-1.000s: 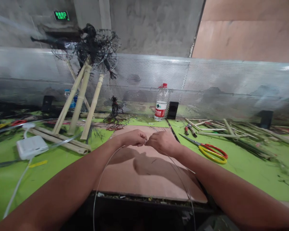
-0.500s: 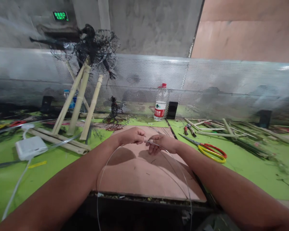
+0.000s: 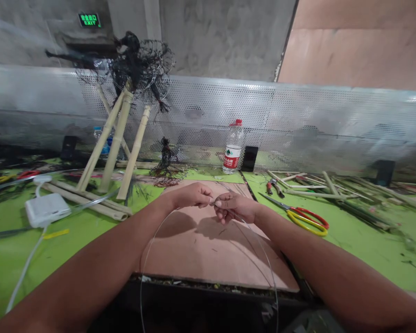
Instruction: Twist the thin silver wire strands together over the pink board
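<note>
A thin, pale wire (image 3: 151, 243) bends in a large loop that drops past the table's front edge and out of the picture. Both of its upper ends run into my hands, which meet above the wooden board (image 3: 194, 249). My left hand (image 3: 197, 195) pinches the wire between thumb and fingers. Close against it, my right hand (image 3: 233, 206) is closed on the wire too, thumb on top and fingers curled below. The exact join between the fingertips is too small to make out.
Red-and-yellow-handled scissors (image 3: 307, 221) and pliers (image 3: 274, 187) lie on the right. Behind stand a water bottle (image 3: 233, 148) and a black block (image 3: 250, 158). A bamboo stand (image 3: 123, 134) with black mesh rises at the left, near a white adapter (image 3: 47, 210). Bamboo strips (image 3: 315, 187) lie right.
My right thumb has come down onto the wire and its fingers have closed in beside my left fingertips. The whole view has shifted slightly.
</note>
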Motion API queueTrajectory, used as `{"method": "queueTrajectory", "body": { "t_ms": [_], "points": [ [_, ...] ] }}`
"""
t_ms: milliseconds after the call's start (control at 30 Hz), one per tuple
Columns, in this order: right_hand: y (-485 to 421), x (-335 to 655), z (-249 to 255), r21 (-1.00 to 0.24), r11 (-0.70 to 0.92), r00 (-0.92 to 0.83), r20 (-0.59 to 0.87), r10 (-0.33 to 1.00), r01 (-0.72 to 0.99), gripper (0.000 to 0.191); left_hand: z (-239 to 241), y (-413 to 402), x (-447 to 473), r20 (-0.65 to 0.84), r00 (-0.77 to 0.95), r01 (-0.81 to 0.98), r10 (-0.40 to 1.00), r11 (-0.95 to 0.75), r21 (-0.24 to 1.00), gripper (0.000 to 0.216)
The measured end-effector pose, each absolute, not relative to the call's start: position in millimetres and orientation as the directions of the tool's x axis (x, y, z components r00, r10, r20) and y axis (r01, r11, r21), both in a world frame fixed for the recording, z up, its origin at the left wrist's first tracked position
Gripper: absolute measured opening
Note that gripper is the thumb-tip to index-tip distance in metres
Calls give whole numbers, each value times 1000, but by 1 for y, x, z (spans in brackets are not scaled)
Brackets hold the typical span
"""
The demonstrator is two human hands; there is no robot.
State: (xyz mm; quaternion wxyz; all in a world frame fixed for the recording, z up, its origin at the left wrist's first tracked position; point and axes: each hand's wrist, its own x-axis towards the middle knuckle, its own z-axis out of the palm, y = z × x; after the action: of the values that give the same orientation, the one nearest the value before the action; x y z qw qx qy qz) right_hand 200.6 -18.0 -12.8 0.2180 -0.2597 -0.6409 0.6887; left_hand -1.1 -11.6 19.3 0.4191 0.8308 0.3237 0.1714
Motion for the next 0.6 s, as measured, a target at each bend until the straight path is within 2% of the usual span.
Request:
{"method": "queueTrajectory", "body": {
  "t_ms": [133,400,600],
  "points": [
    [-15,202,-14,-990,-139,-789,-101,606,20,19,20,-12,-1,27,740,382,672,-453,806,18],
    [-10,203,-19,-979,-190,-817,-46,575,-79,19,20,-10,-4,83,719,362,690,-473,804,19],
    [-11,199,-23,-978,-195,-796,-60,603,-74,29,21,-13,-2,99,726,391,681,-526,755,20]
  ]
}}
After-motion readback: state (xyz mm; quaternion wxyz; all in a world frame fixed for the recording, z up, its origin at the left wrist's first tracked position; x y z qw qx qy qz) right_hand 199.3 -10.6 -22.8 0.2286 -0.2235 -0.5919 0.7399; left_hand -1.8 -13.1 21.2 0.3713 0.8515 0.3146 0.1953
